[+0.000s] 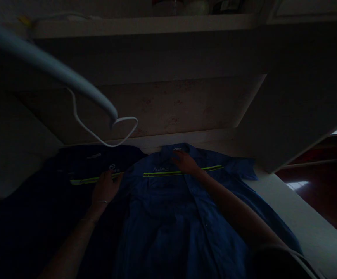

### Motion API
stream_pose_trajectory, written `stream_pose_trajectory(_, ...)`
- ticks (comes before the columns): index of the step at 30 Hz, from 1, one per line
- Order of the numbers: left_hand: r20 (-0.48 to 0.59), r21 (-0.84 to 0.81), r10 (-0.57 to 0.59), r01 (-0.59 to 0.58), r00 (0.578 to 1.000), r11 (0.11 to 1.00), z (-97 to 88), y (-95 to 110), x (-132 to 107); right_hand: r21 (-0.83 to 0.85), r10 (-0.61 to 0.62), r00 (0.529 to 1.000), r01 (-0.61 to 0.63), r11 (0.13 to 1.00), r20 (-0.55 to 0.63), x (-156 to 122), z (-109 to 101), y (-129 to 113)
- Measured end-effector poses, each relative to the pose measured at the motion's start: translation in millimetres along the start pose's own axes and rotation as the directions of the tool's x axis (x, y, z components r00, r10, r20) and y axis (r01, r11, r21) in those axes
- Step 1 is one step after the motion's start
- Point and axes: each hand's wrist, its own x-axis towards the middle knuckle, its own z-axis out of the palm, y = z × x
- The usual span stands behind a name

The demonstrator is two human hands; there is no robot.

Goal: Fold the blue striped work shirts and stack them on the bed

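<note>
A blue work shirt (pixel 168 209) with a yellow-green reflective stripe lies spread flat on a white surface, collar away from me. My right hand (pixel 185 162) rests on its upper chest just below the collar, fingers lying flat and pointing left. A darker navy shirt (pixel 49 193) with the same stripe lies to the left, partly under the blue one. My left hand (pixel 106 188) lies flat at the blue shirt's left shoulder, where the two garments meet, fingers stretched toward the stripe. The scene is very dark.
A white tube (pixel 49 66) with a thin white cord (pixel 104 133) looping from its tip hangs overhead at the upper left. A white bench edge (pixel 305 221) runs along the right, a dark red floor (pixel 325 186) beyond it. A pale wall panel (pixel 162 108) stands behind the shirts.
</note>
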Motion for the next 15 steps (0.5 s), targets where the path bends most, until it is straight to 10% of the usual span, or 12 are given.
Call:
stream_pose_trajectory(7, 0.069, -0.026, 0.129, -0.127, 0.989, 0.991, 22.0, -8.8, 35.8, -0.167, 0.059, 0.973, -0.021, 0.986, 0.222, 50.9, 67.9, -10.9)
stream_pose_trajectory(15, 0.134, -0.218, 0.049, -0.019, 0.990, 0.976, 26.7, -21.1, 74.1, -0.115, 0.113, 0.966, -0.088, 0.989, 0.232, 76.0, 57.9, -1.0)
